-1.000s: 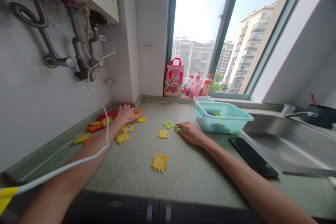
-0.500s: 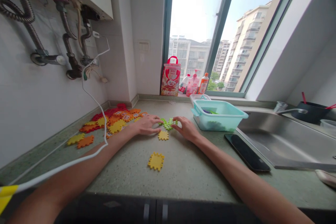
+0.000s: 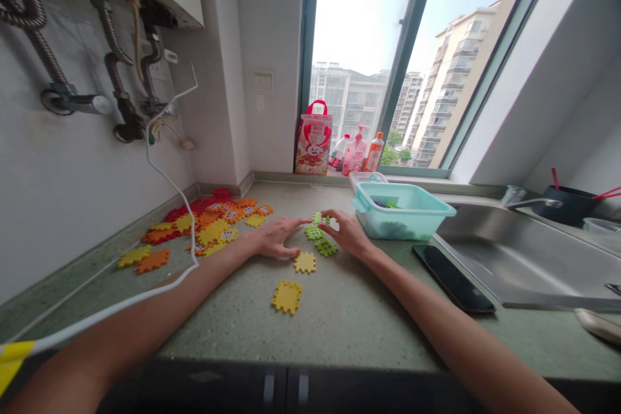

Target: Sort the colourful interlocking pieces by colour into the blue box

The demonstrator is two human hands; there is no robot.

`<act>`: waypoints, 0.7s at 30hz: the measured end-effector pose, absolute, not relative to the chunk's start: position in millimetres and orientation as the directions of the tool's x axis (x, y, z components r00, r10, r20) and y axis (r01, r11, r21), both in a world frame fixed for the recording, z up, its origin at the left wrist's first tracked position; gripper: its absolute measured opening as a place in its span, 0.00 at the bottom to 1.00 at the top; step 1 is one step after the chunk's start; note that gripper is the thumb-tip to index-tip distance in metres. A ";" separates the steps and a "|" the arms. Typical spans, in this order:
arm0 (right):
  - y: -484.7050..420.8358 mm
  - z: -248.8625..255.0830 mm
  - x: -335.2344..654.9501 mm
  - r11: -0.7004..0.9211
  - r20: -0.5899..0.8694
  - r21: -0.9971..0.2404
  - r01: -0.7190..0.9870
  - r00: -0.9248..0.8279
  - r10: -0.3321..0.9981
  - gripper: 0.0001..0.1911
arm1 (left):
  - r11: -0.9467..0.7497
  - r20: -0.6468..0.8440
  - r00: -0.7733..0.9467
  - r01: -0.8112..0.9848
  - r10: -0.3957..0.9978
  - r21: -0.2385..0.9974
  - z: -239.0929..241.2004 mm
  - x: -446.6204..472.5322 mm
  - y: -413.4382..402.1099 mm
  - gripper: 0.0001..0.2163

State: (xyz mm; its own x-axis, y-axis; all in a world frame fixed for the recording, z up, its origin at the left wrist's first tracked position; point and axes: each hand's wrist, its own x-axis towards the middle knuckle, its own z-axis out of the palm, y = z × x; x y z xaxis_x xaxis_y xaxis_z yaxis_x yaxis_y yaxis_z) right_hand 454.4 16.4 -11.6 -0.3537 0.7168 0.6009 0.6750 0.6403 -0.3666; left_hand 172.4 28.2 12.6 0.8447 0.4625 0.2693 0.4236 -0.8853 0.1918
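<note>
My left hand lies low over the counter with its fingers stretched out and its thumb apart, holding nothing. Its thumb tip is right by a yellow notched interlocking tile, and its index finger points at the green tiles. Thumb and forefinger of my right hand close around a green interlocking tile, partly hidden by the fingers. Just nearer to me lie a second green tile with a window pattern and a third green tile. Another yellow tile lies closer to the counter's front.
A pile of red, orange and yellow tiles spreads at the left. A white cable hangs across my left arm. On the right stand a turquoise tub with pieces inside, a black phone and the sink.
The green tiles, bunched between both hands before, now lie spread apart toward the right. The near yellow tile has slid slightly toward me. My left hand has moved slightly right; the view has shifted a little.
</note>
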 end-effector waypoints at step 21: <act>-8.0 30.4 453.3 0.476 0.578 0.012 0.880 -0.394 0.715 0.14 | -0.839 0.355 0.760 0.499 0.544 0.217 4.0 173.1 35.6 0.30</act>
